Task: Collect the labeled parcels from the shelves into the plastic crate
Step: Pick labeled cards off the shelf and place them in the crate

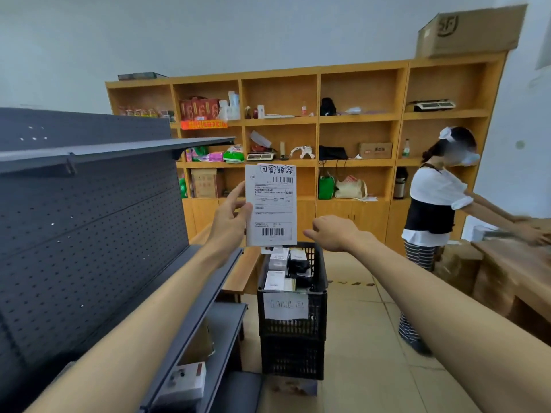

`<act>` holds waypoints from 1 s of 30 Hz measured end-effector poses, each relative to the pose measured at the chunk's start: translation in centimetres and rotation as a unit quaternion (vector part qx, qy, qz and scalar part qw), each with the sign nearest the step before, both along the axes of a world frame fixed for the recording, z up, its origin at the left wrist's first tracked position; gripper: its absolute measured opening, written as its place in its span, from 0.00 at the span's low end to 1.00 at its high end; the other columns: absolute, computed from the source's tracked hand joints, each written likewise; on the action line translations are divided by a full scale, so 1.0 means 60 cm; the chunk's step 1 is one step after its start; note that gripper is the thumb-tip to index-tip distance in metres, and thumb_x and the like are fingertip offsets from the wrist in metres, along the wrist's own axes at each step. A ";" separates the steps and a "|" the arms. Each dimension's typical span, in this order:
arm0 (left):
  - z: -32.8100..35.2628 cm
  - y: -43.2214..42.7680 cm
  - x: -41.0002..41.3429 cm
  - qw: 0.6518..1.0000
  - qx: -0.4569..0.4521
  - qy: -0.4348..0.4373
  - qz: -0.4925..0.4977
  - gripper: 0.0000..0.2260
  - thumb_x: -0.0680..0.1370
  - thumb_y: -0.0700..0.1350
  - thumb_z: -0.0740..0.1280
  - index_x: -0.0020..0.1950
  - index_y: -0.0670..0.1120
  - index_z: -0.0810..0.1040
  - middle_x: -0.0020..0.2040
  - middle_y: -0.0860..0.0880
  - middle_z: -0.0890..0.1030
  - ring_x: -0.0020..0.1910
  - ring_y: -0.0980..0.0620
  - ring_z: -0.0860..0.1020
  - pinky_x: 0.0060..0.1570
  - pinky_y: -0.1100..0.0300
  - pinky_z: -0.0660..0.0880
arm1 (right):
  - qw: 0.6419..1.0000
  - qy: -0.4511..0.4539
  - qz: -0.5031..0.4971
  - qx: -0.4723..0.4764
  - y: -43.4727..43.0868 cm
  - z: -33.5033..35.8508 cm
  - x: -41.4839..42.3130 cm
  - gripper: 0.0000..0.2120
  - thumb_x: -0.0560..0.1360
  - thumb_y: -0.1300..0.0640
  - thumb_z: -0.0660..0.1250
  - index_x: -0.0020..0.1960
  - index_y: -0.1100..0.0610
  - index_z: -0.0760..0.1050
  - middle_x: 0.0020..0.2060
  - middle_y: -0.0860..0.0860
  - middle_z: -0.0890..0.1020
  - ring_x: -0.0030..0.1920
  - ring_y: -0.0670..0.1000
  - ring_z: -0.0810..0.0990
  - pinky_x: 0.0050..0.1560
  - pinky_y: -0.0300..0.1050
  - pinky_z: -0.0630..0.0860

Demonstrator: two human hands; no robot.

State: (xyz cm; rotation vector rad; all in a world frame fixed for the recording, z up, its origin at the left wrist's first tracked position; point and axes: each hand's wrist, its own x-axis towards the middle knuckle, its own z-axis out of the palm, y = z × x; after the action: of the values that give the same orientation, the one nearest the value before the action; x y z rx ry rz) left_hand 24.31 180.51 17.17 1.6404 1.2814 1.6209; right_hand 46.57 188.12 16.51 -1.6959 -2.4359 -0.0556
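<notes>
Left hand holds a labeled parcel upright above the plastic crate.

The left hand grips the parcel by its left edge, thumb across the front, label facing the camera. The right hand hovers just beside the parcel's lower right corner, fingers loosely curled, holding nothing. The black crate below holds several small boxes and sits stacked on a second crate. A grey pegboard shelf stands at left, wooden shelving lines the back wall, and another person stands at right.
</notes>
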 end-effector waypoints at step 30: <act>-0.113 0.726 -0.083 0.995 -0.068 -0.022 -0.073 0.23 0.85 0.40 0.60 0.78 0.56 0.64 0.59 0.54 0.80 0.59 0.58 0.78 0.41 0.69 0.79 | 0.995 -0.011 -0.090 -0.048 0.649 -0.086 -0.059 0.21 0.83 0.44 0.55 0.50 0.60 0.76 0.44 0.53 0.78 0.44 0.54 0.76 0.39 0.47 0.69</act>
State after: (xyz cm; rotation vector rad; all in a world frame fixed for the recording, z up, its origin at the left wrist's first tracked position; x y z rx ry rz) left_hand 19.36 224.09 10.38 1.5682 1.1935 1.4441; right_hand 43.02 227.08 11.36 -1.9617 -2.3296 0.0197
